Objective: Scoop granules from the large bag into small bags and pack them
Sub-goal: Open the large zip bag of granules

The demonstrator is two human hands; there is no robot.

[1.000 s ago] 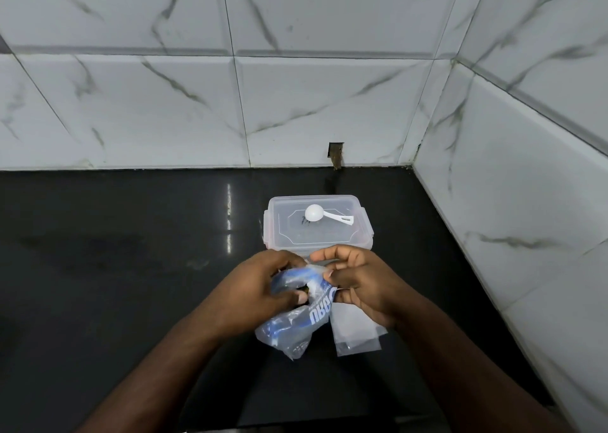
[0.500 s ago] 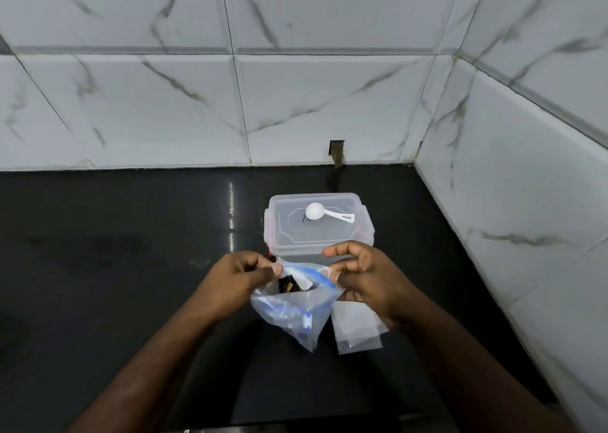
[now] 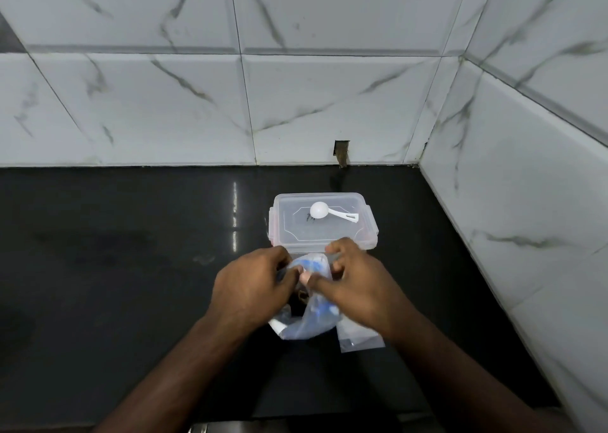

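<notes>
A crumpled translucent plastic bag with blue print (image 3: 307, 320) is held just in front of a clear rectangular plastic container with a snap-on lid (image 3: 322, 223), above the glossy black stone countertop (image 3: 131, 268). The left hand (image 3: 250, 288) and right hand (image 3: 353, 284) both pinch the bag's upper edge, fingers curled round the film, thumbs nearly meeting. Dark contents show dimly inside the bag. A small white plastic measuring scoop (image 3: 330, 213) lies on the container's lid. A flat clear small plastic bag (image 3: 360, 339) lies in front of the container, partly under the right wrist. White marble-veined wall tiles (image 3: 329, 97) rise behind the container.
</notes>
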